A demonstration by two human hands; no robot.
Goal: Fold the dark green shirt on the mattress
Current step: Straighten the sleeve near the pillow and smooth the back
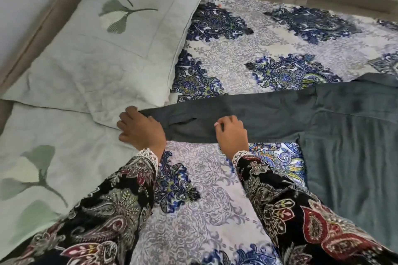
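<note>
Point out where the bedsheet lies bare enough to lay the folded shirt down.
Bare patterned sheet spreads between the upper pillow, the wall and the stretched sleeve. A smaller patch lies between the forearms. The dark green shirt fills the right side; the lower pillow fills the left.

We're looking at a dark green shirt point(323, 118) in matt woven cloth, lightly creased. Under it, the bedsheet point(247, 54) is smooth printed cotton-looking fabric. Left of the shirt, the pillows point(120, 49) have a crinkly, quilted matt cover. Our sleeves point(290, 211) look soft, lace-trimmed.
</note>
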